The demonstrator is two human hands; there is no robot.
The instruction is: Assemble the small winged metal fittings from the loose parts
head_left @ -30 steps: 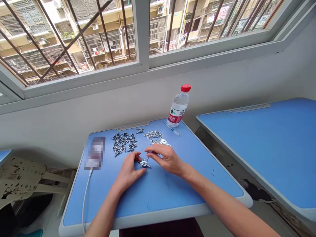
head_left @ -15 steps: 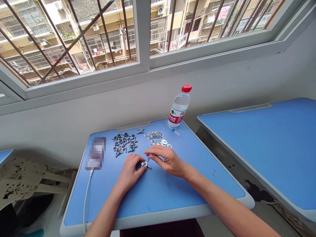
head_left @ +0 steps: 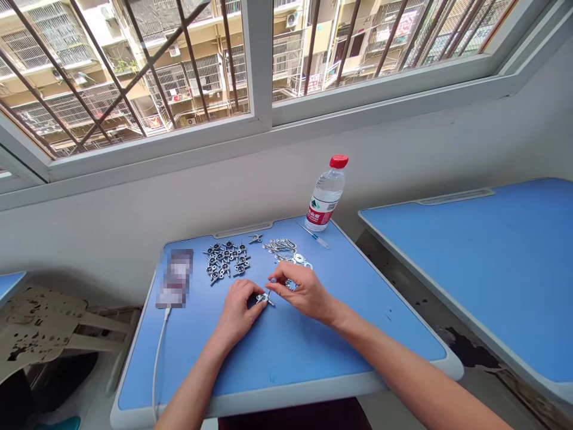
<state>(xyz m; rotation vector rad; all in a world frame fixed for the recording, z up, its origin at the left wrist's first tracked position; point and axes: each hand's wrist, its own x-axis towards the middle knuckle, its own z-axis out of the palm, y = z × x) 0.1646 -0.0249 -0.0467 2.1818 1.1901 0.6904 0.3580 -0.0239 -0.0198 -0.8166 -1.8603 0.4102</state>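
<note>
Phone (head_left: pixel 174 278) on its cable (head_left: pixel 156 358) lies left of centre on the blue desk (head_left: pixel 313 358), with a heap of dark metal parts (head_left: pixel 226 260) next to it. Left hand (head_left: pixel 239 313), centre frame: fingers curled, tips pinning a small metal part (head_left: pixel 264 297) to the desk. Right hand (head_left: pixel 302 292): thumb and forefinger pinched on that part's right end (anything else between them is too small to read). Risk: the part is tiny, and a slipped pinch could flick it into a heap or off the near edge. Silver parts (head_left: pixel 286 251) sit just behind the right hand, where a wrist could scatter them. Only container: water bottle (head_left: pixel 326 194), upper right of the desk, upright, red cap on, clear water inside, level unclear.
</note>
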